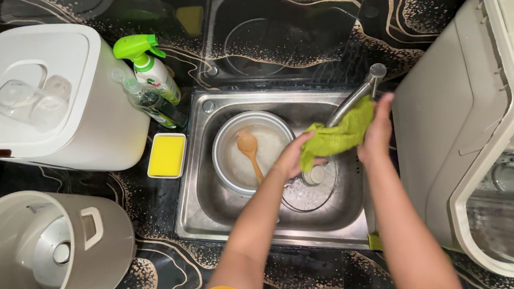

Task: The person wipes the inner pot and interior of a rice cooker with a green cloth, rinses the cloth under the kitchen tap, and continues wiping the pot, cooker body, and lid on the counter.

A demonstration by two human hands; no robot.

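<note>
Both hands grip a green cloth [336,139] over the sink [200,214]: left hand [293,157] pinching its lower end, right hand [377,134] pressing the upper end against the faucet [363,89]. Looks like mid-wipe of the faucet; next stroke needs firm cloth contact.

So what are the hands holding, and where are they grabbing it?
Both hold the green cloth over the sink: the left hand grips its lower end, the right hand its upper end, by the tap.

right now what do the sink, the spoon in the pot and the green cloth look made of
Sink: brushed stainless steel, by its dull grey sheen.
Spoon: likely wood, matte tan.
Green cloth: soft, nubbly fabric, perhaps microfibre, draping limply between both hands.
</note>
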